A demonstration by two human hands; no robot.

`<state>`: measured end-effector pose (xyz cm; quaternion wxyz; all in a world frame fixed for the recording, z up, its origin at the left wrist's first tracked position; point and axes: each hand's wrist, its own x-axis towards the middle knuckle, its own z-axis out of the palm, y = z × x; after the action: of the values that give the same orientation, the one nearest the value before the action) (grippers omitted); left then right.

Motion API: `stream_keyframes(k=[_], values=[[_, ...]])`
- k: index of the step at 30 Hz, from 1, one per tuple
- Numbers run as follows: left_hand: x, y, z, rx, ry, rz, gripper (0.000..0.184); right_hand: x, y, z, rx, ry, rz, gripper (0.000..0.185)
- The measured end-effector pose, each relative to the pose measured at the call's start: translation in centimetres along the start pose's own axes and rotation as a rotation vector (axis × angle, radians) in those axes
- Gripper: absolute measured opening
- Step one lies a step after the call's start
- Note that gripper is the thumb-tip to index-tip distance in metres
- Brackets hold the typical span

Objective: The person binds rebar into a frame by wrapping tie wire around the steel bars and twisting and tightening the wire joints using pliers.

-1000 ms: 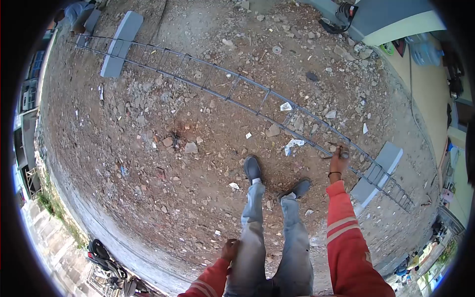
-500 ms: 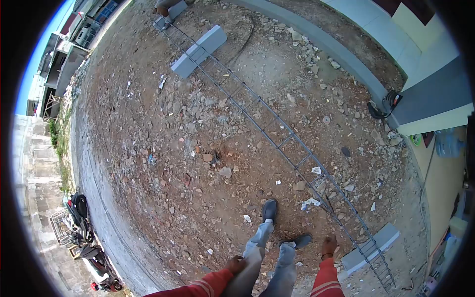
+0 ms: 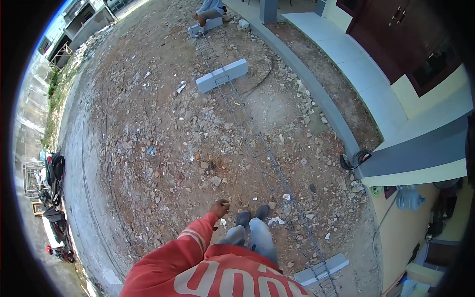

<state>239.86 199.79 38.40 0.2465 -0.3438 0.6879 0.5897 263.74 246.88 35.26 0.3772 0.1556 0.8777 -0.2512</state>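
My left hand (image 3: 220, 208) is in front of my body, over the gravelly ground beside my shoes (image 3: 251, 216). Its fingers are loosely apart and hold nothing. My right hand is out of sight, and the red sweater (image 3: 222, 277) fills the bottom of the view. To the right of my legs runs a long ladder-like frame of thin metal bars (image 3: 268, 154). It lies across a grey block (image 3: 321, 270) at the near end and another grey block (image 3: 221, 75) farther off.
At the frame's far end a person (image 3: 210, 11) sits by a third block (image 3: 212, 24). A low kerb (image 3: 316, 91) and a building with a tiled porch (image 3: 368, 91) stand on the right. Motorbikes (image 3: 54, 215) are at the left edge. Rubble and paper scraps litter the ground.
My view has turned and risen, showing the seated person and porch. My right hand, earlier at the metal frame and then beside it, has left the view. My left hand has moved forward from my thigh.
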Motion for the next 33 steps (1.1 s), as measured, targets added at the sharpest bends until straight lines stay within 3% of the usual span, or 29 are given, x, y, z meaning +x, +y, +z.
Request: stream_keyframes(k=[3, 4, 5, 7, 8, 11, 13, 15, 17, 18, 20, 22, 23, 24, 25, 26, 27, 28, 30, 33], values=[[0.2, 5.0, -1.0, -0.138, 0.066, 0.061, 0.042, 6.4, -5.1, -5.9, -0.001, 0.046, -0.073, 0.022], [-0.5, 6.0, -1.0, -0.113, 0.067, 0.064, 0.041, 9.1, -7.3, -8.4, 0.156, 0.035, 0.005, 0.022], [-1.2, 6.5, -0.8, -0.09, 0.069, 0.067, 0.041, 10.8, -11.2, -11.8, 0.782, -0.04, 0.32, 0.018], [-0.9, 5.0, -1.0, -0.078, 0.083, 0.027, 0.041, 19.3, -13.5, -15.9, 0.566, 0.071, 0.024, 0.017], [-0.7, 3.9, -1.3, -0.059, 0.098, 0.0, 0.041, 20.8, -17.7, -19.7, 0.735, 0.089, 0.009, 0.016], [-1.4, 1.0, -2.0, -0.024, 0.257, -0.106, 0.035, 26.4, -26.9, -28.3, 0.803, 0.114, -0.2, 0.016], [-2.8, 1.3, -3.4, 0.005, 0.252, -0.263, 0.033, 27.9, -31.8, -31.9, 0.762, 0.136, -0.225, 0.016], [-0.6, -3.9, -4.5, 0.067, 0.249, -0.41, 0.029, 30.0, -37.7, -34.2, 0.736, 0.15, -0.237, 0.017], [1.0, -4.4, -6.4, -0.05, 0.137, -0.645, 0.029, 32.0, -40.7, -33.7, 0.699, 0.138, -0.207, 0.017], [1.9, -4.1, -6.9, -0.095, 0.159, -0.667, 0.029, 32.7, -41.2, -33.4, 0.662, 0.142, -0.191, 0.017], [7.3, -2.0, -9.9, 0.179, 0.063, -0.776, 0.031, 33.6, -41.9, -31.6, 0.62, 0.15, -0.088, 0.018], [12.4, 0.1, -12.7, 0.592, -0.108, -0.424, 0.033, 32.2, -41.7, -29.2, 0.667, 0.129, 0.242, 0.018], [14.4, 5.7, -14.9, 0.07, 0.13, -0.64, 0.031, 35.5, -35.8, -26.3, 0.448, 0.001, 0.069, 0.018], [18.1, 7.8, -15.8, 0.02, 0.23, -0.384, 0.035, 38.5, -30.4, -23.5, 0.247, -0.084, -0.122, 0.018], [22.1, 9.2, -16.7, -0.015, 0.3, -0.122, 0.039, 37.3, -32.3, -24.0, 0.044, -0.111, -0.181, 0.018], [22.9, 17.3, -19.0, -0.199, 0.33, -0.101, 0.041, 36.3, -35.5, -25.0, -0.029, -0.12, -0.169, 0.018], [21.5, 27.0, -21.9, -0.078, 0.369, -0.061, 0.037, 35.7, -37.8, -25.9, -0.046, -0.126, -0.151, 0.018], [25.6, 28.2, -22.7, -0.22, 0.333, 0.045, 0.037, 36.0, -40.0, -26.8, -0.039, -0.127, -0.137, 0.018], [28.5, 35.2, -25.1, -0.224, 0.336, 0.157, 0.037, 37.9, -44.0, -28.5, 0.012, -0.111, -0.143, 0.018], [30.8, 41.9, -26.2, -0.387, 0.351, 0.228, 0.039, 43.0, -48.8, -30.7, 0.143, -0.039, -0.264, 0.018]])
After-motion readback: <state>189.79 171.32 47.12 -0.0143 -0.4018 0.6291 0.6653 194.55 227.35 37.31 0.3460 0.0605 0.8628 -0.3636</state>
